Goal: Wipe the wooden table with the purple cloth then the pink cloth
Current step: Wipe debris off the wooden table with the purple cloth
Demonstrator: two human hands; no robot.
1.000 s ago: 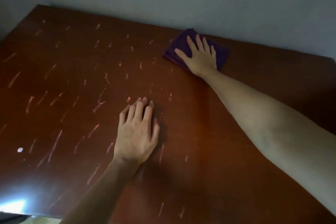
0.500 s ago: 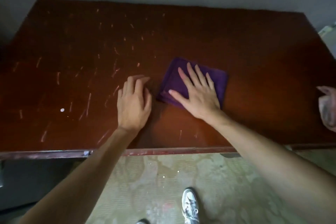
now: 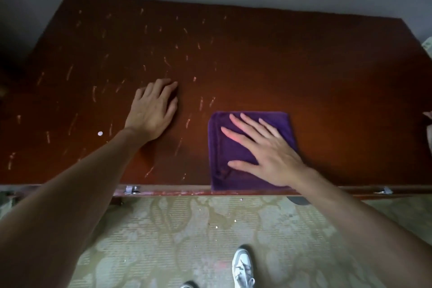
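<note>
Your right hand presses flat, fingers spread, on the purple cloth at the counter's near edge. Your left hand rests flat on bare wood. Pull nearer and the cloth could slide off.

We stretch both bare arms forward from the bottom corners of the view. Our left hand lies palm down, fingers close together and slightly bent at the tips. Our right hand lies flat, fingers straight and spread, thumb out to the left, wrist angled inward.
</note>
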